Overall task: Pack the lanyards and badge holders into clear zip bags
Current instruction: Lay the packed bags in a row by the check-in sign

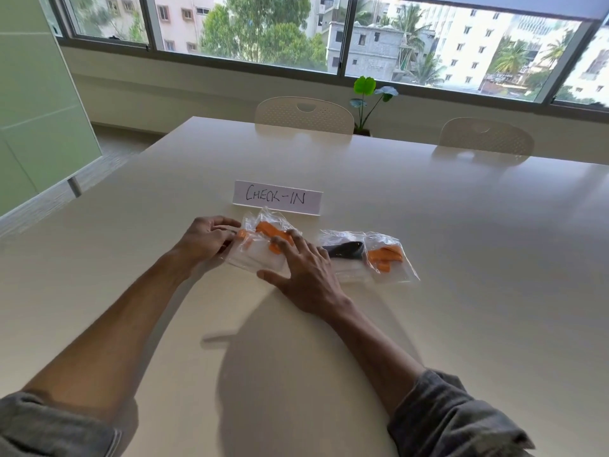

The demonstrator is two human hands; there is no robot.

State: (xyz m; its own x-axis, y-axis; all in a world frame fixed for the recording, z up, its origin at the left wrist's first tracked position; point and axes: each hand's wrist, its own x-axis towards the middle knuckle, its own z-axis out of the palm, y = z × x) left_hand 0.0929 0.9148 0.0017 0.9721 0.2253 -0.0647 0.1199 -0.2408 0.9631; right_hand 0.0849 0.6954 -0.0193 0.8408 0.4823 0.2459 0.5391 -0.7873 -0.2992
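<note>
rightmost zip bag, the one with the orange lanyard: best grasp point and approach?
Take the rightmost zip bag by its near right corner, coming from the right. It lies flat on the table, that corner is bare film clear of the orange lanyard, and its left edge seems to overlap the bag with the dark lanyard. Probably a low pinch.
</note>
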